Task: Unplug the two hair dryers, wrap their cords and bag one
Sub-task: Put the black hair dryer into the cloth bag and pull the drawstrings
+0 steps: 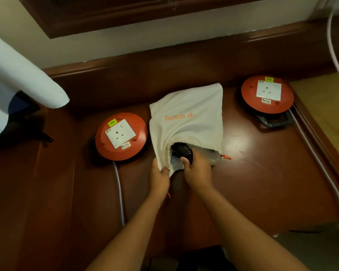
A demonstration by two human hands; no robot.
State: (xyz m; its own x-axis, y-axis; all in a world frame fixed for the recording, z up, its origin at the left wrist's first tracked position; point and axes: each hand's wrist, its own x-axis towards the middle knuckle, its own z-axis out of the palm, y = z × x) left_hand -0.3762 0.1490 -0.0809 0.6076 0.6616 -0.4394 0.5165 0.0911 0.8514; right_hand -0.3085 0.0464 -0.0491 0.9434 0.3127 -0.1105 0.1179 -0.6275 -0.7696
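2 bare forearms reach in from the near edge over a dark brown wooden surface (262,173). The left hand (160,178) pinches the near-left rim of the mouth of a white drawstring bag (186,122), thumb on top of the cloth. The right hand (198,170) grips a black ribbed hair dryer (182,150) at the bag's mouth, fingers curled round it; most of the dryer lies inside the bag and only the ribbed end and a grey part just right of the hand show. An orange drawstring end (225,157) lies at the right corner of the mouth. The bag lies flat, its closed end pointing far, with orange lettering across it.

Just left of the bag sits an orange cable reel (121,136) with 1 white socket and a yellow label; its pale cord (120,192) runs toward the near edge. A second orange reel (267,94) sits far right, apart from the bag, on a black frame, with its cord (321,167) trailing along the right edge. A white cloth-covered object (18,79) stands far left.
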